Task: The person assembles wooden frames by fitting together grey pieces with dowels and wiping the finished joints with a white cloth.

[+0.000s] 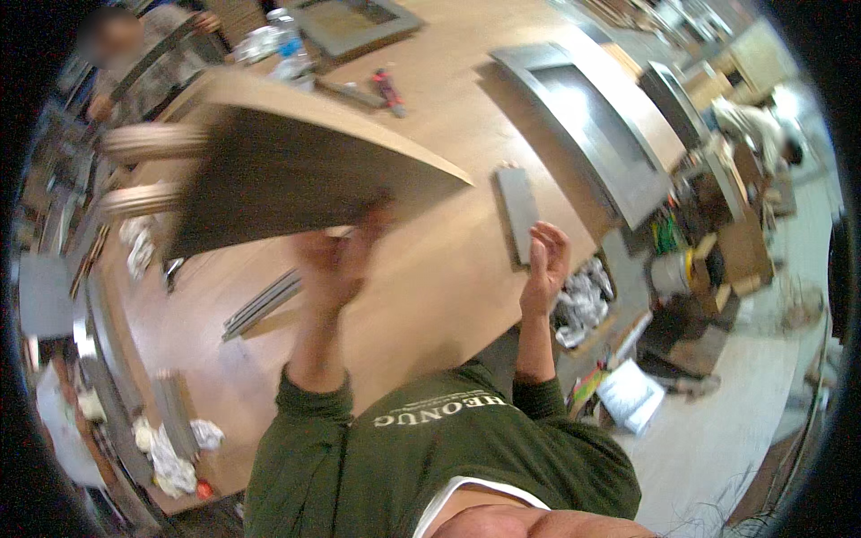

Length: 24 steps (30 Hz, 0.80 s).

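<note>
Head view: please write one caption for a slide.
Left hand at a tilted, dark-faced panel, right hand open near a grey bar, at a wood-toned worktable.

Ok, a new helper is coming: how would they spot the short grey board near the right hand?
On the big light-brown table, find the large grey frame on the right. Left of it, just beyond the right hand, lies the short grey board: a plain flat strip, without the frame's wide bordered middle.
</note>
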Tool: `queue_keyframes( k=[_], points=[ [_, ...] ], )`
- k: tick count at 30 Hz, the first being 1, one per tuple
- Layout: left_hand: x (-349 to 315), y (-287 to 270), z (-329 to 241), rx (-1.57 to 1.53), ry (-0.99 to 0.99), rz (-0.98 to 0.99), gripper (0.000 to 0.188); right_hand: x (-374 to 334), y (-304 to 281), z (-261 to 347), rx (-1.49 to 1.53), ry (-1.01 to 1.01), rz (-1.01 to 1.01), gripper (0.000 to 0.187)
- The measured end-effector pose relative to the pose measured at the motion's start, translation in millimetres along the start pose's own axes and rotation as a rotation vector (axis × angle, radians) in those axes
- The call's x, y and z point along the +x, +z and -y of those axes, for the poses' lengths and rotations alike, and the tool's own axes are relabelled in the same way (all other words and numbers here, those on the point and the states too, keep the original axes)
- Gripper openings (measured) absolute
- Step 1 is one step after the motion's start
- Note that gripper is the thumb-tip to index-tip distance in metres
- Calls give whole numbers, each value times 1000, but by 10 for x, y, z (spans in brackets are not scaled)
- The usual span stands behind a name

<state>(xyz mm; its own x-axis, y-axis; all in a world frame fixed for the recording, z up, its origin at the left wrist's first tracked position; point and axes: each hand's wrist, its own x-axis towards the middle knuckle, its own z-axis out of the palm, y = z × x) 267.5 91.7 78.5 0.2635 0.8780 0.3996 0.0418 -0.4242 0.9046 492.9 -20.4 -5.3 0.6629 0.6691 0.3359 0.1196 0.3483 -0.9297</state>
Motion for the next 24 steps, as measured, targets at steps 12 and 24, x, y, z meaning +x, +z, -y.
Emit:
queue_keyframes(
  k=[12,24],
  points=[
    [298,-981,1323,820,-69,328,49,-491,884,-945,-359,-48,352,85],
    [856,-2912,2956,1467,-538,-235,68,-596,752,-1235,-132,29,391,67]
  ],
)
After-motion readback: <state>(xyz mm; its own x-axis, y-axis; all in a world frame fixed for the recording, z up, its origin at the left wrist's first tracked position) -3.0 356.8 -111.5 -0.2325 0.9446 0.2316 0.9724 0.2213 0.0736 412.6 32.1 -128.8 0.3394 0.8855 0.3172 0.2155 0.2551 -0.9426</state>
